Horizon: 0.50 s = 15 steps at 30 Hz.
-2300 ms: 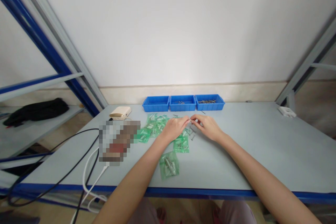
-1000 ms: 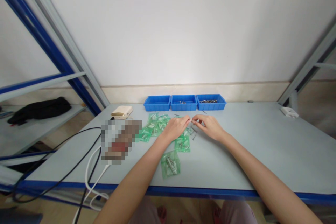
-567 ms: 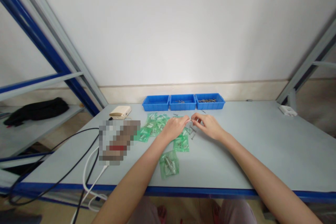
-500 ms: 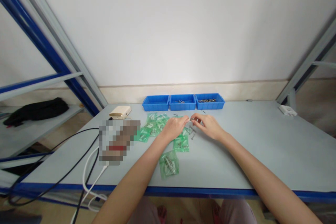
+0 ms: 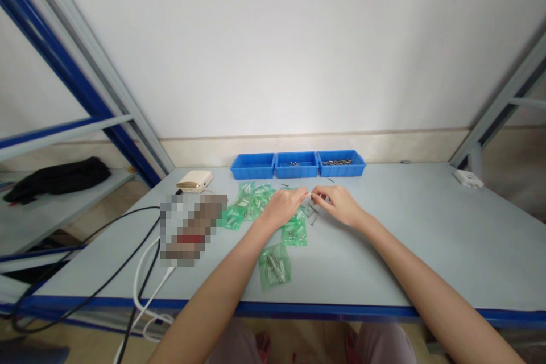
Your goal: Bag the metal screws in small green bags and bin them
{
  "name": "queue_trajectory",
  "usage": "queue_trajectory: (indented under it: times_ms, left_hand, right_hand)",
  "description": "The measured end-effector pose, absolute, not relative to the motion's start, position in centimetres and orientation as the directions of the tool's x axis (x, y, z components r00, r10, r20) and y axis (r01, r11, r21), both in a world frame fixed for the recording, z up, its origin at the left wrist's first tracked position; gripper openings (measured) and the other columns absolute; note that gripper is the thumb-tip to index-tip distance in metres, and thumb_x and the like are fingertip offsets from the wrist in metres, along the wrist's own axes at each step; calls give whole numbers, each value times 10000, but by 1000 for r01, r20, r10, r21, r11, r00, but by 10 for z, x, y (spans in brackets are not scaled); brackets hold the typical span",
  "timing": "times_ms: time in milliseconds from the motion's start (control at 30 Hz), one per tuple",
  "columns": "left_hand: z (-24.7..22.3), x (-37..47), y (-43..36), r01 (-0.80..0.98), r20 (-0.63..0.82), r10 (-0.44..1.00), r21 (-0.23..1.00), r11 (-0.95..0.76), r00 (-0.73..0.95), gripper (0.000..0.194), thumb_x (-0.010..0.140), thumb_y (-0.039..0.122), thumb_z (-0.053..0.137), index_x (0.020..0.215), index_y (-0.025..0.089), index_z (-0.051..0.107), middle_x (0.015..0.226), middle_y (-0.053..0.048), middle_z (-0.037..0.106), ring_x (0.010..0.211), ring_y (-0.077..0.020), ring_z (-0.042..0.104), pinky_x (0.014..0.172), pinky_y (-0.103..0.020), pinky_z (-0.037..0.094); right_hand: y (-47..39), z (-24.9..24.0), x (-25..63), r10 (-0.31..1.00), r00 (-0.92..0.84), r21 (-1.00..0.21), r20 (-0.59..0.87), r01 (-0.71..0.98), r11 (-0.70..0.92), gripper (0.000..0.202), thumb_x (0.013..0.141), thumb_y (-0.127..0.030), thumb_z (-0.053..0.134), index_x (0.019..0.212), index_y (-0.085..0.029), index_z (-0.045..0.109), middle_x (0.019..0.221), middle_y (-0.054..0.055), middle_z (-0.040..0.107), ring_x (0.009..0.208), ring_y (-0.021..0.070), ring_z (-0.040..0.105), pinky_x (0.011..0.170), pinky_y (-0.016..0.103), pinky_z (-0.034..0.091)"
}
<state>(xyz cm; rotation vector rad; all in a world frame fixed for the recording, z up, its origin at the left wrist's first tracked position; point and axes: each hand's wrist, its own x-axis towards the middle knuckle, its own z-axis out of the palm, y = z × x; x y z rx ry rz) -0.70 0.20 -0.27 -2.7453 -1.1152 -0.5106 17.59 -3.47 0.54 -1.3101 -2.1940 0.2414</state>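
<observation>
My left hand point(image 5: 285, 206) is closed above the green bags, its fingertips pinching a small whitish piece too small to name. Close to its right, my right hand point(image 5: 335, 202) is closed too, its fingertips meeting the same spot; what they grip is too small to make out. Green plastic bags point(image 5: 256, 200) with white plugs and screws lie under and left of my left hand. One bag point(image 5: 294, 232) lies just below the hands, another point(image 5: 275, 266) nearer the front edge. Loose screws point(image 5: 314, 219) rest on the table beneath my right hand.
Behind the hands stand three blue bins: the left point(image 5: 253, 166), the middle point(image 5: 296, 165) with a few screws, and the right point(image 5: 340, 164) with several. A cream box point(image 5: 195, 180), a blurred-out object point(image 5: 194, 230) and cables point(image 5: 140, 278) are at left; a white adapter point(image 5: 468, 178) lies right.
The fingertips of my right hand have shifted slightly, and the small metal piece seen between the hands now shows less. The bags and bins have stayed in place.
</observation>
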Motion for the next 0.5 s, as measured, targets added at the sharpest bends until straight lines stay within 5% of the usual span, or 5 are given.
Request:
queue_trajectory:
  times_ms: [167, 500]
  left_hand:
    - [-1, -6, 0, 712, 340, 670, -1, -702, 660, 379, 948, 347, 210, 927, 158, 538, 695, -60, 639, 647, -175, 622, 564, -232, 399]
    - [2, -6, -3, 688, 328, 646, -18, -726, 690, 339, 948, 316, 233, 925, 158, 533, 712, -55, 643, 661, -174, 625, 572, -229, 400]
  right_hand:
    - [-34, 5, 175, 852, -340, -453, 398, 735, 505, 239, 866, -316, 435, 990, -204, 604, 747, 16, 655, 616, 132, 559, 607, 244, 378]
    - [-30, 1, 178, 842, -342, -457, 418, 722, 520, 217, 865, -327, 452, 910, -207, 628, 794, 19, 669, 594, 123, 557, 602, 240, 389]
